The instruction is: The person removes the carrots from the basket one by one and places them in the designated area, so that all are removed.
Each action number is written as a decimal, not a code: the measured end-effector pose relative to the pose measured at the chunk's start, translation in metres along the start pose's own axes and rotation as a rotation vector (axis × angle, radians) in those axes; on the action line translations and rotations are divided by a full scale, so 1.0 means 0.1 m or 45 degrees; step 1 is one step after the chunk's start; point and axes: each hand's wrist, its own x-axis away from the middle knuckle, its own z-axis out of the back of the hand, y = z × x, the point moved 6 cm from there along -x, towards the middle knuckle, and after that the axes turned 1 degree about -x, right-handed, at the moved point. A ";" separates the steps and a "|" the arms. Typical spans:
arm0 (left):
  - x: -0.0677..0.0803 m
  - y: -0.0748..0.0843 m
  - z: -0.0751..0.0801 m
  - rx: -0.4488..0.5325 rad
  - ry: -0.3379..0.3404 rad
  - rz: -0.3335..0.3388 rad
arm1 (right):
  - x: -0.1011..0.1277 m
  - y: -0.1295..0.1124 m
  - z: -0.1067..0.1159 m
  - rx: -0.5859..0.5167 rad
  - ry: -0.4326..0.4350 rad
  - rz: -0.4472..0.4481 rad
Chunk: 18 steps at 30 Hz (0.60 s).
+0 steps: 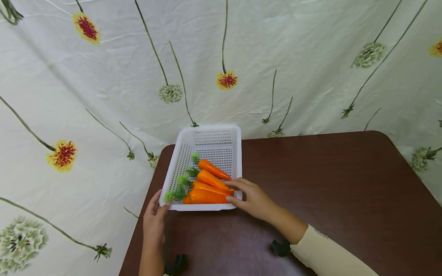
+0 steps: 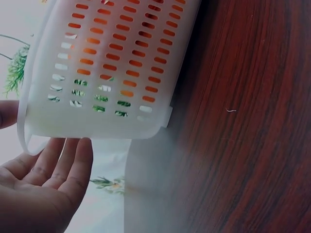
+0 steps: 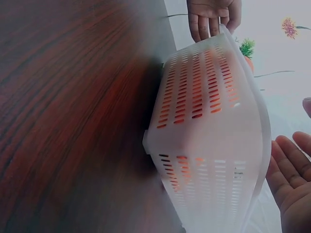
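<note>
White basket holds carrots seen overhead; both hands' grips spread at its corners

Bright, even light fills the head view, whose edges bow outward. Both wrist views are soft and hazy: the worktop grain smears, and the basket blurs near the lens.

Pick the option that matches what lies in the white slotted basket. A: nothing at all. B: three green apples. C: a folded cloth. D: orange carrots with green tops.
D: the head view shows orange carrots with green tops lying in the white basket at the table's left edge, with the left hand and right hand at its near corners.
</note>
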 end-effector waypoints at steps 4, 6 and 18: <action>0.00 -0.01 -0.02 0.021 -0.047 -0.012 | -0.03 -0.01 -0.01 0.001 -0.026 -0.026; 0.00 0.00 -0.03 0.014 -0.074 -0.012 | -0.04 -0.01 -0.02 0.018 -0.038 -0.032; -0.05 -0.01 -0.10 -0.118 -0.245 -0.005 | -0.13 -0.04 -0.10 0.076 -0.103 -0.013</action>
